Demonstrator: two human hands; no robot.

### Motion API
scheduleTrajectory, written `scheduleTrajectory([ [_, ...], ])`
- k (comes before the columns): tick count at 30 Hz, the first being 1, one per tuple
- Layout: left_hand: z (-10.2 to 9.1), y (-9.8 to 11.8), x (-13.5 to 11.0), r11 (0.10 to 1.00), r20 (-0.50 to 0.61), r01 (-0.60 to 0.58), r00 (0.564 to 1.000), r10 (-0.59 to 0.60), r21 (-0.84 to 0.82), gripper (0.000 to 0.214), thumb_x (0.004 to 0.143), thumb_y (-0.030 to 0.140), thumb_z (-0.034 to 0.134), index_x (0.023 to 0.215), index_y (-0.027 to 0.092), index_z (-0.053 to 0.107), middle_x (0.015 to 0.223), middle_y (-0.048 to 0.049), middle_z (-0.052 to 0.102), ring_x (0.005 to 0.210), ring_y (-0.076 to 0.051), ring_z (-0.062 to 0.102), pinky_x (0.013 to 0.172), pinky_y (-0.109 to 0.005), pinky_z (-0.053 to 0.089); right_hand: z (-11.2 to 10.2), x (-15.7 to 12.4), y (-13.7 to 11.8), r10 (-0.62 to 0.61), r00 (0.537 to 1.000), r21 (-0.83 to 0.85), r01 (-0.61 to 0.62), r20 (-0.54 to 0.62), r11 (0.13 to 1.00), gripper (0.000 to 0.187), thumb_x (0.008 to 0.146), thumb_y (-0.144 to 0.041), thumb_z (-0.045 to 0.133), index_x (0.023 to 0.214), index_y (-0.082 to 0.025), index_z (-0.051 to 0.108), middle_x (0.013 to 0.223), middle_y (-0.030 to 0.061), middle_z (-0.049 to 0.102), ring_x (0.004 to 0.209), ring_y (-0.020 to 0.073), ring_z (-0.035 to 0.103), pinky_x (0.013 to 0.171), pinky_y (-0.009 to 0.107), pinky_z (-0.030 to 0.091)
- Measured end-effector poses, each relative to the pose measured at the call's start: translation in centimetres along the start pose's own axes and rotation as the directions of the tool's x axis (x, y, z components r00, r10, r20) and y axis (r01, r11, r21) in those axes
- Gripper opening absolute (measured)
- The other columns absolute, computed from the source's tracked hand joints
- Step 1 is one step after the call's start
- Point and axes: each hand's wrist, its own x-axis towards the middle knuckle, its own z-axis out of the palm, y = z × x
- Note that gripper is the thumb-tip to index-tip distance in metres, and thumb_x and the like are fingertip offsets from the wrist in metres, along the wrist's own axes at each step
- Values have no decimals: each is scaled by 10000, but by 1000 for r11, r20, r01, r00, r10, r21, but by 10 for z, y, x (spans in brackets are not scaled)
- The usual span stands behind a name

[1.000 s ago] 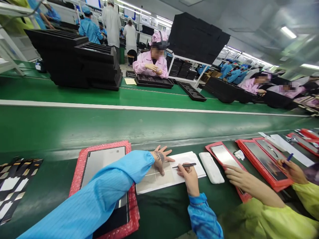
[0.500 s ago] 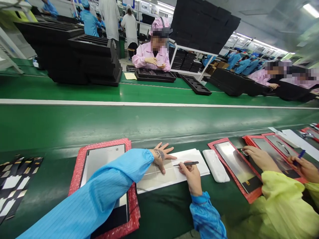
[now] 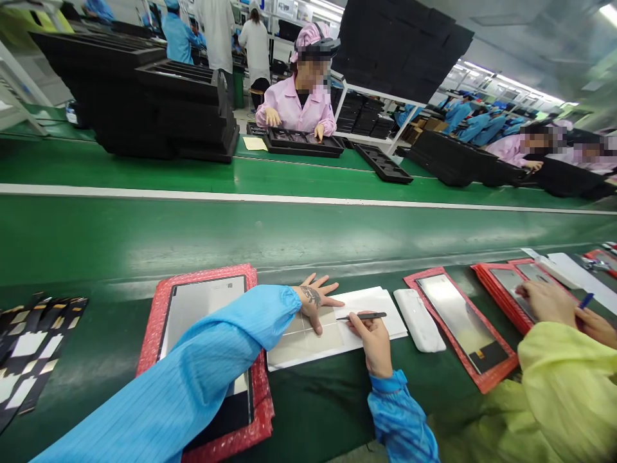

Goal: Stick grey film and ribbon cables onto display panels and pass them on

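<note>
On the green tabletop (image 3: 313, 411), just right of the red foam tray (image 3: 153, 321) with its grey panel, lies the white sheet (image 3: 373, 301). A white bar (image 3: 418, 319) sits at its other edge. The sheet lies flat, plain white on the right, with a duller, faintly gridded patch on the left.

The left hand (image 3: 313, 299) rests there, open, with its fingers spread and pressing down. The right hand (image 3: 375, 341) is pinched round thin dark tweezers (image 3: 364, 316), whose tip lies low over the sheet near the left fingertips.

To my eye, the work wants a firm, even press so nothing creeps. The tweezers should stay nearly flat, so the tip lifts an edge rather than digging in.
</note>
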Motion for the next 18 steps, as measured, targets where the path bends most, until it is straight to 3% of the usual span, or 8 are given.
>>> scheduleTrajectory([
  [4, 2, 0, 1, 998, -51, -1, 999, -3, -66, 889, 509, 447, 918, 1326, 274, 613, 1602, -62, 235, 1473, -467, 64, 1159, -592, -123, -1, 0, 0, -23, 1000, -11, 23, -18, 1000, 112, 858, -170, 717, 828, -152, 611, 726, -56, 625, 687, 134, 645, 674, 309, 575],
  [9, 2, -1, 3, 1000, -7, 19, 1000, -19, -20, 982, 497, 459, 917, 1389, 302, 539, 1613, -43, 173, 1484, -441, 36, 1166, -577, -106, -1, -1, 0, -30, 999, -40, 31, 15, 999, 112, 854, -182, 726, 841, -151, 619, 741, -51, 634, 705, 139, 648, 697, 322, 571],
  [18, 4, -4, 4, 999, -24, 30, 999, -31, -43, 892, 540, 525, 878, 1358, 367, 560, 1608, 21, 191, 1497, -401, 40, 1181, -531, -119, -1, 9, 5, -19, 1000, -77, 20, 24, 997, 129, 875, -241, 710, 850, -152, 621, 753, -40, 645, 689, 139, 648, 670, 316, 571],
])
